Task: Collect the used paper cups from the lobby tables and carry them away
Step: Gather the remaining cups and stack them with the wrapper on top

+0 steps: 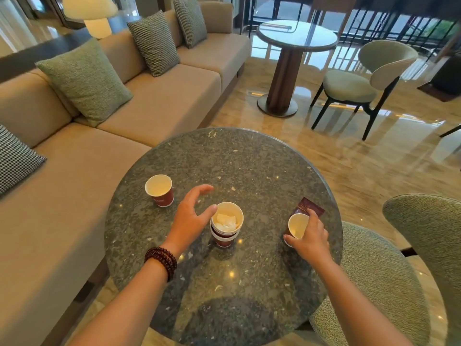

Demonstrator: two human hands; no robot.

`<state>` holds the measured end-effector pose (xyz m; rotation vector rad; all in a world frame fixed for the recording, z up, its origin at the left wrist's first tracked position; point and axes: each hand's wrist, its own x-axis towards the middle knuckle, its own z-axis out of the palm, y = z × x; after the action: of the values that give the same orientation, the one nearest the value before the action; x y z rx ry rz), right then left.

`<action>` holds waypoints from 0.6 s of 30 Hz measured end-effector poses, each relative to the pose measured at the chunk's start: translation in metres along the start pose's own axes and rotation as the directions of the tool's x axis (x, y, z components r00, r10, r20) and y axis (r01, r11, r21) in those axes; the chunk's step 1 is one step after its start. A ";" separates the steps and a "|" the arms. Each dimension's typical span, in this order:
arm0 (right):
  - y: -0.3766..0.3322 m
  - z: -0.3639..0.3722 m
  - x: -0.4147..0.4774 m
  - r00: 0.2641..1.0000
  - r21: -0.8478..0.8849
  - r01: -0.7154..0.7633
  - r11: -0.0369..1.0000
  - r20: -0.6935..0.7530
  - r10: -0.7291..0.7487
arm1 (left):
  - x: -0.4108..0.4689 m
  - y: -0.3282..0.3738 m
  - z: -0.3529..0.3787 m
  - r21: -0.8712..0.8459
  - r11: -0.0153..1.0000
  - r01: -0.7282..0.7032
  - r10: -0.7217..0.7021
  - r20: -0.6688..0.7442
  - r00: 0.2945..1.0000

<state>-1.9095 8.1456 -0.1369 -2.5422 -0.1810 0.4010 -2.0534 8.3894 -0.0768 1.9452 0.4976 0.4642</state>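
Paper cup (298,225) tilted leftward in right hand (310,237); stack (226,224) upright.

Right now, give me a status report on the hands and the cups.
Right hand gripping one paper cup. Left hand open beside stacked cups, tissue inside. Lone cup untouched. Dark sachet behind held cup.

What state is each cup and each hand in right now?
Left cup: upright, empty, untouched.
Stacked cups: upright, nested, crumpled tissue inside.
Right cup: tilted, gripped.
Left hand: open, thumb at the stack's rim.
Right hand: closed on the right cup.
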 end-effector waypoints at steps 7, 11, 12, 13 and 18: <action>-0.001 0.000 0.001 0.999 0.071 0.018 0.997 -0.039 -0.015 | 0.002 -0.007 -0.006 -0.103 0.993 0.051 -0.057 -0.062 0.996; -0.009 -0.003 0.001 0.997 0.075 0.025 0.997 -0.078 -0.019 | 0.003 -0.008 -0.011 -0.153 0.985 0.074 -0.089 -0.094 0.992; -0.013 -0.004 0.001 0.995 0.080 0.037 0.996 -0.096 -0.029 | 0.004 -0.008 -0.013 -0.160 0.984 0.079 -0.096 -0.098 0.991; -0.017 -0.006 0.001 0.993 0.092 0.054 0.994 -0.112 -0.044 | 0.004 -0.008 -0.014 -0.165 0.983 0.085 -0.103 -0.101 0.990; -0.044 -0.018 -0.003 0.979 0.171 0.161 0.972 -0.154 -0.135 | 0.005 -0.009 -0.019 -0.183 0.976 0.117 -0.139 -0.113 0.984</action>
<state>-1.9088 8.1723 -0.0975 -2.3468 -0.2669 0.1700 -2.0604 8.4101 -0.0770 1.7101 0.6368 0.5310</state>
